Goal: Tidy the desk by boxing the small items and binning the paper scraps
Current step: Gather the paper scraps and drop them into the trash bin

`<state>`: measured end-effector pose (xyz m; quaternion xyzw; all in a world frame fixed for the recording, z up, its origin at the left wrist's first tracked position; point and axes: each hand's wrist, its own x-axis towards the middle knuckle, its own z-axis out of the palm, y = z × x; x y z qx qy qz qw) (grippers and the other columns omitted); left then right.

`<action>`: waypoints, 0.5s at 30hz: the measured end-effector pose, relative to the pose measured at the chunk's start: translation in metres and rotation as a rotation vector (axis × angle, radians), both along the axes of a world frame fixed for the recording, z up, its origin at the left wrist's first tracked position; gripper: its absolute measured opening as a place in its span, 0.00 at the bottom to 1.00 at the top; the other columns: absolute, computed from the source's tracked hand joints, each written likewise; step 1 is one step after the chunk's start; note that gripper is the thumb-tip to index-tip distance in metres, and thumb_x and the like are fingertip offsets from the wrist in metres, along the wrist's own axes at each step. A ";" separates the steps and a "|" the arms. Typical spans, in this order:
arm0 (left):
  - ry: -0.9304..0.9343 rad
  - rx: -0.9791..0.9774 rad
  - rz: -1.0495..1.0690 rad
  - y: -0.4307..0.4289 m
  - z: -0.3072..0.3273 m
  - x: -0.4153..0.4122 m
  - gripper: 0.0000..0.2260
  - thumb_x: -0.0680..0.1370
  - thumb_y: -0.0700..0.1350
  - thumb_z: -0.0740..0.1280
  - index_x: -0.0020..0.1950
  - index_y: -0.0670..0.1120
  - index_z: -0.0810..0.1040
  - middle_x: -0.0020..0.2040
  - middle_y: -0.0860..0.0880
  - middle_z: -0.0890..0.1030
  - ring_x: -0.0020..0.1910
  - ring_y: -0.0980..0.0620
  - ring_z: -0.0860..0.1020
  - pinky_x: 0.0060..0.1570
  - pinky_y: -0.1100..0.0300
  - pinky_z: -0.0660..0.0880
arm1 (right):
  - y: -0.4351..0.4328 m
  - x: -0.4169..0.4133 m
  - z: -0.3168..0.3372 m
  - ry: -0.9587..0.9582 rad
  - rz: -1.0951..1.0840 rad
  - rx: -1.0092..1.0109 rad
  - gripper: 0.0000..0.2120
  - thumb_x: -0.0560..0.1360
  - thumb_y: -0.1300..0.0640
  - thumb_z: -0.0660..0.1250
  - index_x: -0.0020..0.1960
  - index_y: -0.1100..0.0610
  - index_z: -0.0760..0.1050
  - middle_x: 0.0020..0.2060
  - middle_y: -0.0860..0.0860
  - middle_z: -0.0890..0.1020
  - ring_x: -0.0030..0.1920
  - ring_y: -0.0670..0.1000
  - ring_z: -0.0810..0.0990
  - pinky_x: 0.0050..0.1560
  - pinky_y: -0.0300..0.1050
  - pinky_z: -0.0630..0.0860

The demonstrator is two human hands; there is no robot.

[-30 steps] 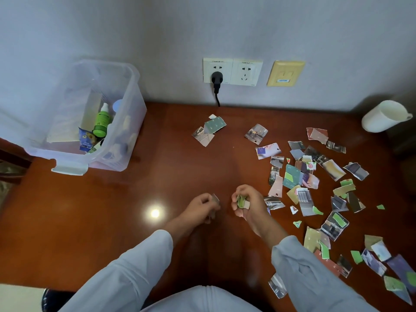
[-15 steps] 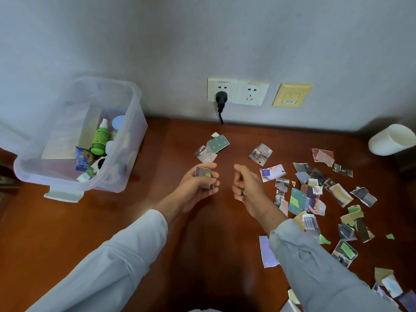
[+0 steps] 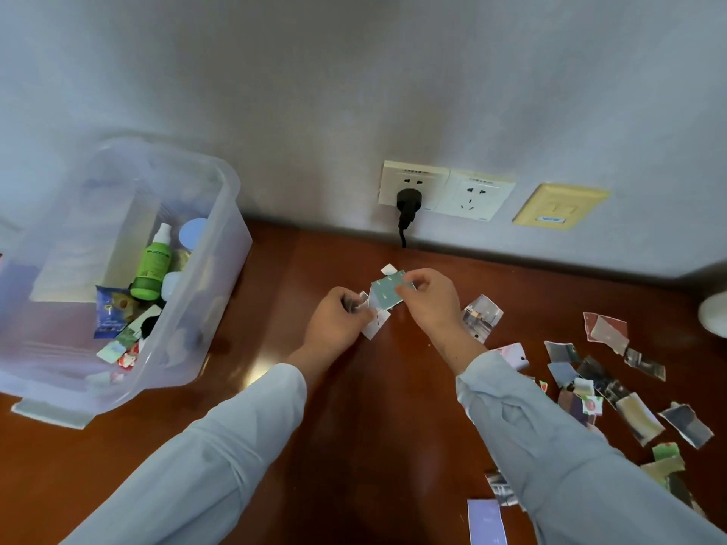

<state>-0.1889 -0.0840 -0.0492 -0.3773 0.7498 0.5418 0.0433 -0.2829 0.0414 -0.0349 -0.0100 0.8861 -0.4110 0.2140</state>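
On the brown desk my right hand pinches a grey-green paper scrap near the back wall. My left hand is closed around small paper scraps, right beside a white scrap lying on the desk. A tiny white scrap lies just behind them. Several more torn scraps are scattered over the right side of the desk. The clear plastic box at the left holds small items, among them a green bottle and a blue packet.
Wall sockets with a black plug and a yellow wall plate sit just above the desk's back edge. A white cup lies at the far right edge. A lilac paper strip lies near the front.
Both hands have moved away from me toward the back wall, to the scraps below the sockets. My right hand has taken hold of the grey-green scrap. The camera has tilted upward.
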 end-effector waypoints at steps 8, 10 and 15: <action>-0.097 -0.360 -0.253 -0.008 -0.009 -0.016 0.21 0.71 0.56 0.73 0.60 0.56 0.71 0.58 0.55 0.76 0.51 0.53 0.78 0.42 0.61 0.74 | -0.024 -0.025 -0.021 0.061 0.088 0.210 0.13 0.74 0.49 0.68 0.58 0.47 0.76 0.57 0.49 0.75 0.53 0.51 0.77 0.41 0.42 0.69; -0.097 -0.404 -0.251 -0.006 -0.008 -0.020 0.17 0.71 0.55 0.73 0.56 0.56 0.72 0.55 0.55 0.77 0.48 0.53 0.78 0.37 0.62 0.71 | -0.029 -0.027 -0.022 0.088 0.076 0.254 0.13 0.74 0.47 0.69 0.57 0.48 0.76 0.56 0.48 0.74 0.51 0.50 0.77 0.38 0.41 0.66; -0.126 -0.417 -0.267 -0.005 -0.011 -0.029 0.06 0.73 0.51 0.70 0.47 0.56 0.75 0.54 0.53 0.78 0.48 0.52 0.78 0.31 0.65 0.65 | -0.038 -0.031 -0.025 0.082 0.056 0.273 0.09 0.75 0.48 0.68 0.54 0.48 0.77 0.55 0.49 0.77 0.49 0.49 0.78 0.30 0.38 0.61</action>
